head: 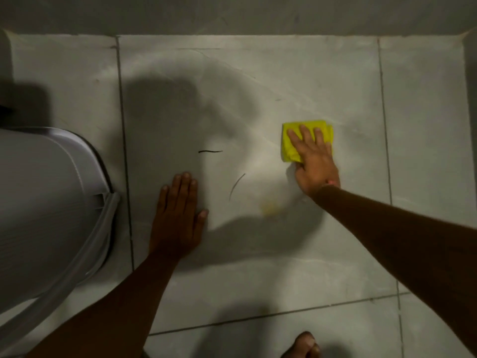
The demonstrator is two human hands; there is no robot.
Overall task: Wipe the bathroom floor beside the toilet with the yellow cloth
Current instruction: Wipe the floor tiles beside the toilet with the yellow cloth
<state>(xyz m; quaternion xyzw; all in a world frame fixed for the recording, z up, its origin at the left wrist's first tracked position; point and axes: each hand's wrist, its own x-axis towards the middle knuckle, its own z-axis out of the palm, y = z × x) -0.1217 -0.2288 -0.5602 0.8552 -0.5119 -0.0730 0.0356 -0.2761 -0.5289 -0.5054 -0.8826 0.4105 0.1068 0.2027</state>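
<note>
Fingers of my right hand (pixel 313 161) lie spread flat on the folded yellow cloth (pixel 304 140), pressing it to the floor tile (pixel 258 73) so it grips. My left hand (pixel 178 218), fingers together, palm down, braces my weight near the toilet (pixel 46 197). Two dark hairs (pixel 210 151) lie between my hands, unwiped.

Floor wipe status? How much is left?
Done: hard to tell; no tile looks clearly wiped. In hand: right hand presses the yellow cloth flat on the floor; left hand braces near the toilet. Left: two dark curved strands and a yellowish smudge between the hands.
</note>
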